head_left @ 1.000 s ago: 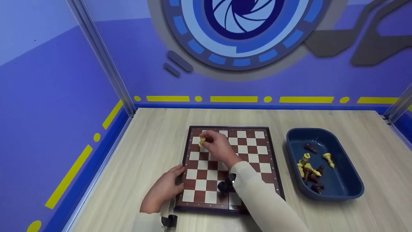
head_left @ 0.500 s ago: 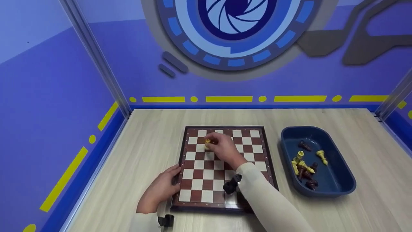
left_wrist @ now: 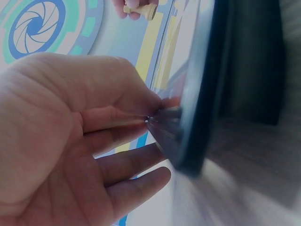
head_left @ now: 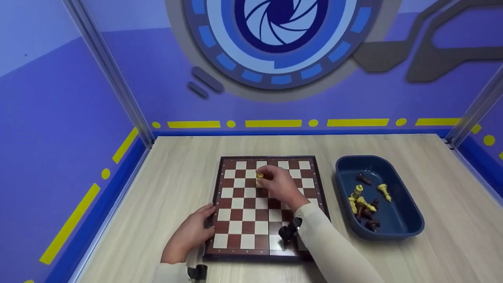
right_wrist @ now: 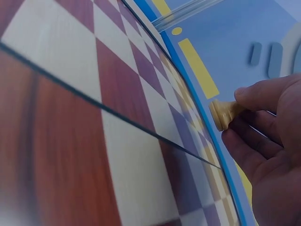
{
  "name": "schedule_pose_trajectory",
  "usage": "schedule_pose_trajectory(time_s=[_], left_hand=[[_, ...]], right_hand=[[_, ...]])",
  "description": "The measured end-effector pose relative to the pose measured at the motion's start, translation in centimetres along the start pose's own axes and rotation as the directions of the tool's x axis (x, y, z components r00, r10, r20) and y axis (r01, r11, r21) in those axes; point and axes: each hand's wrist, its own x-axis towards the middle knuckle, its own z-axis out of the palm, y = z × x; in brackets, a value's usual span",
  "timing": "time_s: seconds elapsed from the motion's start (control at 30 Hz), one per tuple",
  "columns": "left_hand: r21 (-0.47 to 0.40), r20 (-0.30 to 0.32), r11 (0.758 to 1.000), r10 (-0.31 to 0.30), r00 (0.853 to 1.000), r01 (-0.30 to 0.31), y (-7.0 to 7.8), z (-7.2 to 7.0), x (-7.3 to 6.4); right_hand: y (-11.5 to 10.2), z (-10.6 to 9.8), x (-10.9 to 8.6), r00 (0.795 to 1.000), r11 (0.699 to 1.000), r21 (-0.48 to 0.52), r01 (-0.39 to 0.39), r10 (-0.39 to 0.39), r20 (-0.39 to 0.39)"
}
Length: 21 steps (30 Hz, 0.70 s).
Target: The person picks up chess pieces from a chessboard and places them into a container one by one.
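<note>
My right hand (head_left: pixel 279 184) pinches a pale yellow chess piece (head_left: pixel 259 179) between thumb and fingers over the far middle of the chessboard (head_left: pixel 247 202). Its round base (right_wrist: pixel 220 116) sticks out of the fingers in the right wrist view, while its upper part is covered by them. My left hand (head_left: pixel 191 230) rests against the board's left side, thumb nearer me and fingertips farther along the rim. In the left wrist view the fingers (left_wrist: pixel 141 188) of that hand lie mostly straight, with the thumb touching the board's dark edge (left_wrist: pixel 190 136).
To the right of the board stands a dark blue tray (head_left: pixel 397 216) with several yellow and dark brown chess pieces lying in it. All of it rests on a pale wooden table (head_left: pixel 177 169), walled in by blue panels (head_left: pixel 212 106) at the back and sides.
My right hand has moved the chess piece to the right across the far part of the board. My left hand stays at the board's left edge. The head view has shifted slightly.
</note>
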Motion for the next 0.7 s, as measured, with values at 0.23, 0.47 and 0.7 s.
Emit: schedule_pose_trajectory(time_s=[0.23, 0.47, 0.7], left_hand=[[-0.004, -0.021, 1.000, 0.003, 1.000, -0.003, 0.1, 0.1, -0.1], [-0.002, -0.013, 1.000, -0.001, 1.000, 0.001, 0.2, 0.2, -0.1], [-0.002, -0.010, 1.000, -0.007, 1.000, 0.007, 0.1, 0.0, -0.2]], right_hand=[[0.2, -1.1, -0.9, 1.000, 1.000, 0.002, -0.027, 0.027, -0.007], [0.5, -2.4, -2.0, 1.000, 1.000, 0.004, 0.002, -0.002, -0.023], [0.5, -3.5, -3.1, 0.998, 1.000, -0.009, 0.000, -0.001, -0.061]])
